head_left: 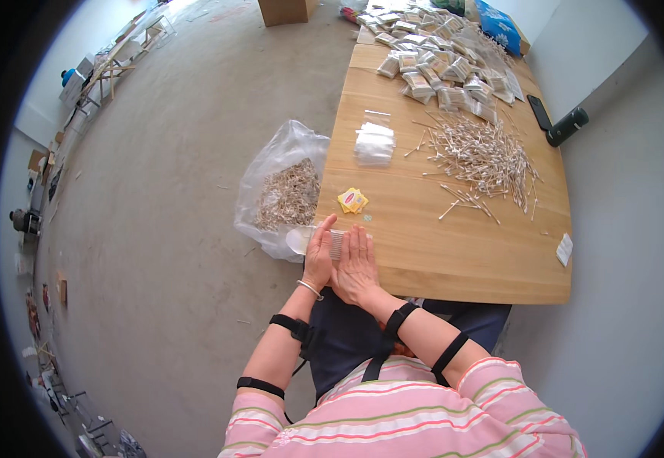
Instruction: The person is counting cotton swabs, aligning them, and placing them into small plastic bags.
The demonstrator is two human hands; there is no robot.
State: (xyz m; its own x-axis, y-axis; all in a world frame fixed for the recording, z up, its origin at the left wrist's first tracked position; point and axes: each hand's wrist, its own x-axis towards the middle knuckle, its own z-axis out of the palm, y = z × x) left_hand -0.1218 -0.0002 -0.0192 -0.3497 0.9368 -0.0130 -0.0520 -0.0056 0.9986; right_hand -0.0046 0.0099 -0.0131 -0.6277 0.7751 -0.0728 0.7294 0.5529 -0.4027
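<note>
At the table's near left corner, my left hand (319, 256) and my right hand (356, 269) lie close together over a small clear bag of cotton swabs (336, 246). My right hand rests flat on it with the fingers stretched out. On edge at the bag's left side, my left hand also has straight fingers. A pale, roundish piece (298, 240) sticks out left of that hand past the table edge; I cannot tell whether it belongs to the bag. Just beyond my hands lie several yellow cards (352, 201). Part of the bag is hidden under my fingers.
Loose cotton swabs (485, 156) form a heap on the wooden table (454, 263). Clear empty bags (375, 143) lie left of it, filled packs (435, 69) farther back. A phone (539, 113) and dark bottle (568, 127) are at right. A plastic sack of swabs (290, 195) stands left.
</note>
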